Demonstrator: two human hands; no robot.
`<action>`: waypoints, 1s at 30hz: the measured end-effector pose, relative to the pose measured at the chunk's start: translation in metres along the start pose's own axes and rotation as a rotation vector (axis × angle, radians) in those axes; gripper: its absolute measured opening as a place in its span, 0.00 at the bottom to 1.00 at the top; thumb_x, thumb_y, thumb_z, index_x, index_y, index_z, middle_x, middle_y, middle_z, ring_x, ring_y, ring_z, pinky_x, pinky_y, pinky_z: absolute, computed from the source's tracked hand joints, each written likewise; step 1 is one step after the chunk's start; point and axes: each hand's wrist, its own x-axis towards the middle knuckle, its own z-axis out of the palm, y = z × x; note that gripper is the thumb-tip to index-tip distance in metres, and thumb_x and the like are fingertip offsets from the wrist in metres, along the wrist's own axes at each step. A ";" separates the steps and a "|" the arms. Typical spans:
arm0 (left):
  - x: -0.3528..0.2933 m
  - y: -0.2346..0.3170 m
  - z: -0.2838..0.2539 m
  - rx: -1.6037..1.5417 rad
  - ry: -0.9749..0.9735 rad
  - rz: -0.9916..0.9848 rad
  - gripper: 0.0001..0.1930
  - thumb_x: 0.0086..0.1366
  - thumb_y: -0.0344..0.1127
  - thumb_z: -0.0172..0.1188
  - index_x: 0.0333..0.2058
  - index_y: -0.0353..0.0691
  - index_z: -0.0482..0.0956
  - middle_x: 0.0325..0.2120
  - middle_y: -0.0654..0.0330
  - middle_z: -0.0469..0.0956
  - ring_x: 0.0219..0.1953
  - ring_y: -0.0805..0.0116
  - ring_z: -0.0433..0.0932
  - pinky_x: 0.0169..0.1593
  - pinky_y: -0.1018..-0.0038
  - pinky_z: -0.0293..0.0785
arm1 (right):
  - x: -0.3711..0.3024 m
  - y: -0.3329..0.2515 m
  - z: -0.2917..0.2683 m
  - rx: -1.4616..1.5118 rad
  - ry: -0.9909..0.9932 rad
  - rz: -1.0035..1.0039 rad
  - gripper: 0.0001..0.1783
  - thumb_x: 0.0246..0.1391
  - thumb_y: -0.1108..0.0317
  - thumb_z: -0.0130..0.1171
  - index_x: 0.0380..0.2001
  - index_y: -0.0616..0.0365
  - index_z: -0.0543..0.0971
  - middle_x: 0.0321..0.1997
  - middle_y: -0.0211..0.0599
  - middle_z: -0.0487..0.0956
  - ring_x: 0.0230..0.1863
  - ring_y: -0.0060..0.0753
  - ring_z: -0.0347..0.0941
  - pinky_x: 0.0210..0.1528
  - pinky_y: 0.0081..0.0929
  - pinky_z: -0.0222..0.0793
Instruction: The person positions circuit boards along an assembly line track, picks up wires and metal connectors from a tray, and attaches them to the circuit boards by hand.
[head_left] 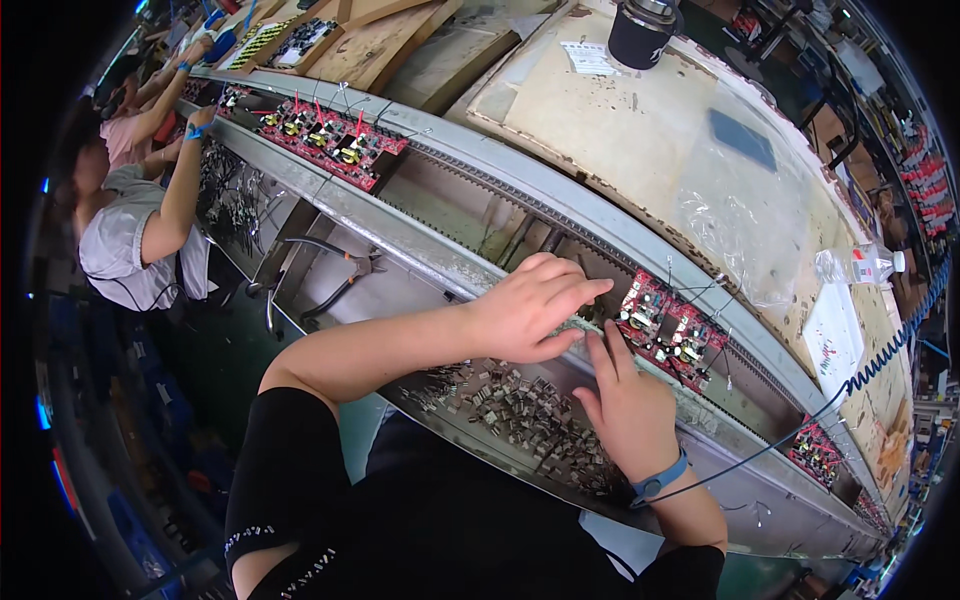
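Note:
My left hand [535, 308] reaches over the rail, index finger stretched toward the red circuit board [668, 335]. Its thumb stands apart from that finger, and nothing shows between them. Beside it, my right hand [635, 415] has its fingers stretched out, with the fingertips at the left edge of the board and the thumb spread away. The board carries many small components and a few upright wires, and it rests on the conveyor rails. Below both hands, a metal tray [455, 440] holds a heap of small metal parts [530, 415].
A blue wrist strap [662, 480] with a cord crosses to the right. Pliers [345, 275] lie left of the tray. More red boards [335, 145] sit up the line, where a co-worker [150, 220] reaches in. A plastic bottle [858, 265] and a dark cup [641, 35] stand beyond.

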 end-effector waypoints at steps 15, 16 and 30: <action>0.002 0.004 0.002 0.027 -0.023 -0.028 0.32 0.56 0.34 0.64 0.61 0.34 0.68 0.45 0.57 0.78 0.53 0.54 0.73 0.58 0.58 0.64 | -0.125 0.079 -0.010 0.064 -0.018 0.579 0.34 0.57 0.62 0.62 0.66 0.54 0.66 0.68 0.47 0.70 0.57 0.57 0.74 0.53 0.43 0.73; 0.001 0.003 0.001 0.026 -0.024 -0.030 0.32 0.57 0.34 0.64 0.61 0.34 0.68 0.45 0.57 0.78 0.53 0.54 0.73 0.58 0.58 0.64 | -0.129 0.083 -0.007 0.069 -0.003 0.632 0.34 0.58 0.62 0.62 0.66 0.53 0.67 0.68 0.48 0.70 0.60 0.57 0.73 0.55 0.43 0.72; 0.036 0.058 -0.187 0.063 0.435 0.399 0.38 0.69 0.57 0.52 0.69 0.40 0.58 0.61 0.39 0.69 0.61 0.40 0.70 0.62 0.48 0.64 | -0.174 0.126 0.024 -0.024 0.189 0.700 0.27 0.61 0.64 0.59 0.62 0.57 0.70 0.65 0.47 0.72 0.62 0.55 0.71 0.58 0.41 0.71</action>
